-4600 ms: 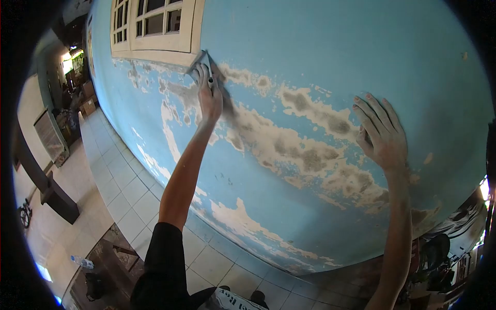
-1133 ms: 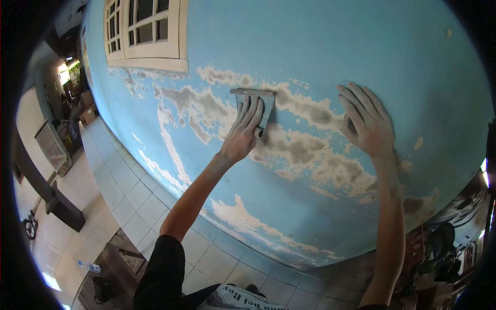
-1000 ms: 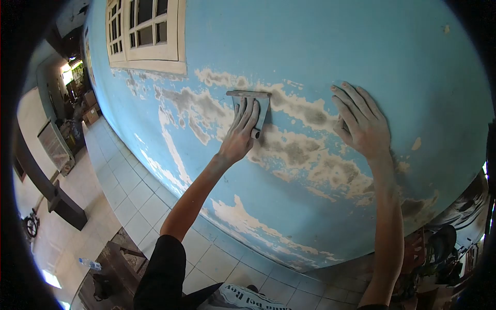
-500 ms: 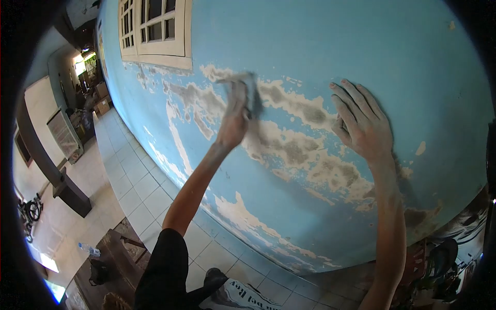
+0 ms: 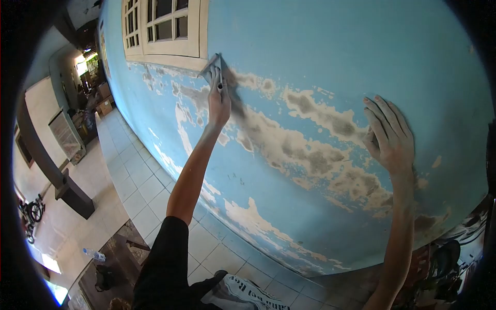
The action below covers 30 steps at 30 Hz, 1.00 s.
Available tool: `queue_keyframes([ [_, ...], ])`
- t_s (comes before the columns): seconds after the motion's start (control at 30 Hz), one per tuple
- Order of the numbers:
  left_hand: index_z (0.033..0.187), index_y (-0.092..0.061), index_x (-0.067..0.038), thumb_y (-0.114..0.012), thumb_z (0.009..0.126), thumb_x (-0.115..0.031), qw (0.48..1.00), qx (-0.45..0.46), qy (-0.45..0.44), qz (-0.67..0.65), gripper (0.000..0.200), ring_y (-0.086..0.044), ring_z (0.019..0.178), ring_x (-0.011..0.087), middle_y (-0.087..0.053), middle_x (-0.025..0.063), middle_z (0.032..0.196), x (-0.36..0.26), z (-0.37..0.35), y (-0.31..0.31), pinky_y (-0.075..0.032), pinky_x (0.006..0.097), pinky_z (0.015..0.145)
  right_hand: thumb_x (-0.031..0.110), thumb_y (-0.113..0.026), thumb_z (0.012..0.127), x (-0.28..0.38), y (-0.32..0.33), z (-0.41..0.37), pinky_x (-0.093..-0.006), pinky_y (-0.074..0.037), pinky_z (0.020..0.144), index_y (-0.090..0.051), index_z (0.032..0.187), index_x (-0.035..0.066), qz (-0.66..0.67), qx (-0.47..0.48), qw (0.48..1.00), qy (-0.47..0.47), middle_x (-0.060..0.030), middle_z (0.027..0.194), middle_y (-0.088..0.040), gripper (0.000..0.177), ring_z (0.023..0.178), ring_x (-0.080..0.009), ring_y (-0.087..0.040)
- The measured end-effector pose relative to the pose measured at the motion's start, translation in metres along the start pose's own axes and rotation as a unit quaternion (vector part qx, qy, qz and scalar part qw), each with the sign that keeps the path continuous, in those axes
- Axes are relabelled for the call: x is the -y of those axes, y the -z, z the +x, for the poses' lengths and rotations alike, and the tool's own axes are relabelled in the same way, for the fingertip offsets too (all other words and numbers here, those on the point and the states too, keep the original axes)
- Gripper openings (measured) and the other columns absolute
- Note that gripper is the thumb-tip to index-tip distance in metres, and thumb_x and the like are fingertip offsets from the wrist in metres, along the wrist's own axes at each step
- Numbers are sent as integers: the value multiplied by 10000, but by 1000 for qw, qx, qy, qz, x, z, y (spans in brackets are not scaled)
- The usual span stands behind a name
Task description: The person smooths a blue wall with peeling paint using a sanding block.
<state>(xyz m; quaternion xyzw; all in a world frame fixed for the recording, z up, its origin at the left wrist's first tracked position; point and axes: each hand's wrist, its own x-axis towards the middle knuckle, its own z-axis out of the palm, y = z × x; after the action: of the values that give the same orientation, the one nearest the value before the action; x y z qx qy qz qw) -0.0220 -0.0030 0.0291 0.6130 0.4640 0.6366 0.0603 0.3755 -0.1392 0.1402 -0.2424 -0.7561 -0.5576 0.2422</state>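
My left hand is closed around a scraper with a wide, flat grey blade. The blade lies against the blue wall, close to the lower right corner of the cream window frame. Part of the handle is hidden by my fingers, and its round end shows beside them. Farther right, my right hand rests flat on the wall, fingers stretched out and dusty. Between the hands run patches of bare plaster, white and grey, where paint is gone.
Light floor tiles run along the foot of the wall. At lower left are a dark wooden table, a plastic bottle and a dark pillar. Dark clutter stands at lower right, past the wall's end.
My left hand has moved the scraper up and left along the wall to the window corner. My right hand stays flat on the wall; the whole view has shifted slightly.
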Motion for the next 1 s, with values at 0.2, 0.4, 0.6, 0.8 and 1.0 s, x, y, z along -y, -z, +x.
queue_keyframes([
  [0.2, 1522, -171, -147, -592, 823, 6, 908, 114, -382, 129, 830, -127, 1440, 378, -119, 158, 1579, -22, -53, -37, -223, 561, 1146, 37, -551, 756, 1, 3, 1, -392, -458, 1049, -611, 1127, 57, -4, 20, 1000, -4, -45, 1264, -612, 377, 1219, -227, -541],
  [0.4, 1426, -366, 0, -454, 968, -114, 995, -28, -85, -46, 480, -604, 974, 257, -579, 213, 1244, -21, 6, -9, -506, 351, 821, 18, -538, 736, 1, 4, 2, -393, -475, 1030, -597, 1143, 64, 0, 5, 1000, -13, -35, 1242, -626, 413, 1194, -230, -559],
  [0.6, 1493, -244, -42, -566, 820, -15, 906, 128, -402, 17, 747, -67, 1447, 394, -188, 169, 1564, -45, -67, -57, -77, 528, 1178, 11, -544, 720, 0, 1, 1, -389, -484, 1012, -595, 1126, 56, 5, -24, 1000, -16, -34, 1235, -629, 412, 1190, -226, -559],
  [0.8, 1501, -211, -48, -612, 804, -57, 950, 73, -304, 12, 804, -124, 1432, 425, -250, 206, 1534, -32, -48, -40, -56, 583, 1163, 3, -559, 737, 2, 1, 2, -390, -483, 1013, -588, 1137, 58, 4, -11, 1000, -29, -37, 1248, -620, 405, 1209, -225, -541],
  [1.0, 1492, -232, -33, -584, 866, -84, 892, 160, -412, 96, 721, -132, 1428, 442, -280, 208, 1521, -49, -100, -79, -111, 573, 1157, 13, -561, 759, 3, 2, 2, -401, -477, 1024, -572, 1175, 73, -10, -10, 998, -53, -53, 1302, -582, 421, 1214, -237, -537],
])
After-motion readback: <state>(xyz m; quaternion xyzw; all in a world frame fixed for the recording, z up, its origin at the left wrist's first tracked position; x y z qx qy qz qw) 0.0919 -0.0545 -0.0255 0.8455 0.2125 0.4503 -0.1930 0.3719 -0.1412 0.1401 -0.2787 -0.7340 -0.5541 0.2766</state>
